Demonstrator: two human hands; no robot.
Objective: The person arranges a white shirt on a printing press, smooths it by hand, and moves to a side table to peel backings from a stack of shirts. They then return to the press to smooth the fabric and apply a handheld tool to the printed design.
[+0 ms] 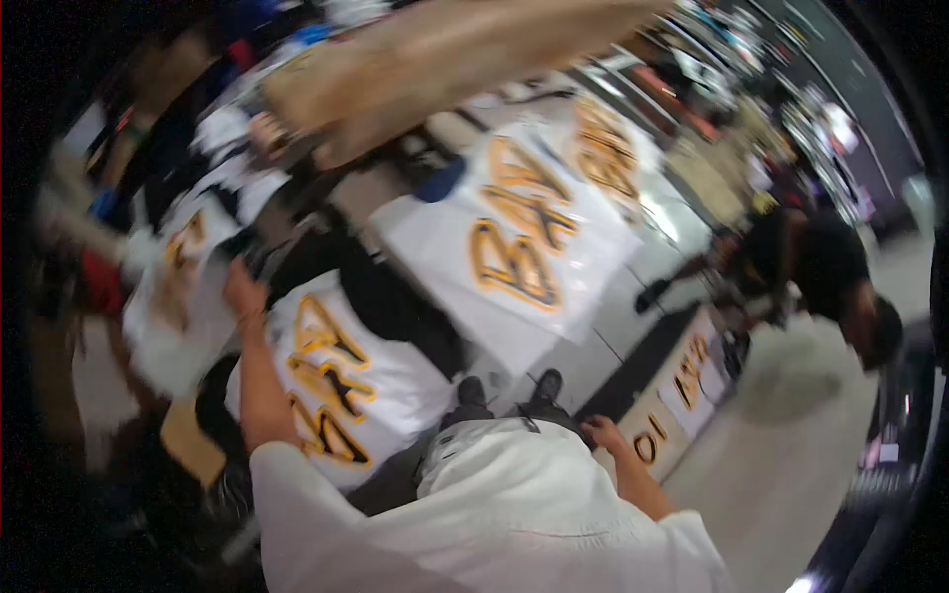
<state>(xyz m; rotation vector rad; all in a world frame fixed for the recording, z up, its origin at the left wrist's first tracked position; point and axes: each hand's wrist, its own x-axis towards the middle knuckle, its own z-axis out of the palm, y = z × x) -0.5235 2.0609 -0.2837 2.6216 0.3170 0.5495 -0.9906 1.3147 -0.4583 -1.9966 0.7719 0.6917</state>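
Note:
My left hand point(244, 289) is stretched out to the left, beside a white sheet-like piece with orange-and-black print point(163, 331) and a dark patch of cloth. Motion blur hides whether its fingers hold anything. Just below it lies a white printed shirt point(395, 390) with large black letters outlined in orange. My right hand point(605, 435) hangs low near my right hip, fingers loosely apart, with nothing seen in them. Close by is a pale board point(647, 440) with dark characters on it.
Ahead lies a larger white printed piece point(534, 227), with another printed piece point(605, 148) behind it. A long brown surface point(445, 69) crosses the top. A person in dark clothing point(811, 257) bends over at the right, by a long pale table point(791, 425). Tiled floor point(593, 346) shows between.

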